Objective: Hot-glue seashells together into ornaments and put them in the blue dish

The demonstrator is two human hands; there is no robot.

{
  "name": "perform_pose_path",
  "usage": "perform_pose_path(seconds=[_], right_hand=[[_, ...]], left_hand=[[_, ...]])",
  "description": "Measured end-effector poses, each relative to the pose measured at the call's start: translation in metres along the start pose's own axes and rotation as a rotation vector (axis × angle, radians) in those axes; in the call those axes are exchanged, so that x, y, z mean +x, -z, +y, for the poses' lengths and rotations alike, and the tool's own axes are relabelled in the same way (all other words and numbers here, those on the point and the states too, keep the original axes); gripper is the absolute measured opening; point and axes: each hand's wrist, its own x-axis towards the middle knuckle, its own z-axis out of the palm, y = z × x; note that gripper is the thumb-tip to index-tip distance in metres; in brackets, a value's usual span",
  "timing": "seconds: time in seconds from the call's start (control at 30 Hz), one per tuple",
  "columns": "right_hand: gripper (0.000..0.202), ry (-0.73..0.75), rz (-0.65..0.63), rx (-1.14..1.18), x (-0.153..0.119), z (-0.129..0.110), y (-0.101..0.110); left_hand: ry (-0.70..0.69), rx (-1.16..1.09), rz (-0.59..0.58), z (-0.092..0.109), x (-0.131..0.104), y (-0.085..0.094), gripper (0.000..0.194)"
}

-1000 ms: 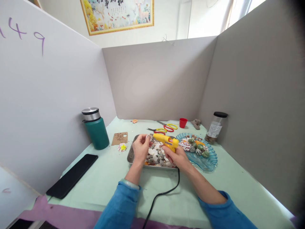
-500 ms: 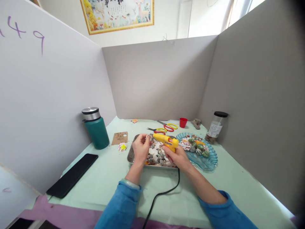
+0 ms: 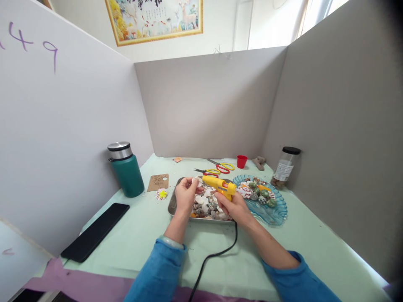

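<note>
My right hand (image 3: 234, 206) grips a yellow glue gun (image 3: 219, 186), its black cord (image 3: 211, 256) trailing toward me. The nozzle points left at a small white shell (image 3: 197, 181) pinched in my left hand (image 3: 185, 194). Both hands hover over a metal tray (image 3: 173, 201) filled with several small shells. To the right of the tray sits a blue glass dish (image 3: 277, 212) holding green, orange and striped shells.
A green flask (image 3: 126, 169) and a black phone (image 3: 95, 231) lie at the left. A brown card (image 3: 158, 182) and a small shell piece (image 3: 162, 194) sit beside the tray. Scissors (image 3: 217, 169), a red cup (image 3: 242, 161) and a plastic jar (image 3: 285, 166) stand behind. Grey partitions enclose the table.
My left hand has turned slightly, bringing the white shell up against the glue gun's nozzle. The right hand and gun have stayed nearly still.
</note>
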Motion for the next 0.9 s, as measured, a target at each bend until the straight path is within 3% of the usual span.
perform_pose_path(seconds=[0.47, 0.9], right_hand=[[0.047, -0.001, -0.005, 0.012, -0.0002, 0.0013, 0.0011], [0.045, -0.021, -0.009, 0.018, 0.0002, 0.0009, 0.0003]], left_hand=[[0.052, -0.06, -0.011, -0.0023, 0.0029, -0.0004, 0.032], [0.009, 0.018, -0.017, -0.0039, 0.0019, -0.0004, 0.032]])
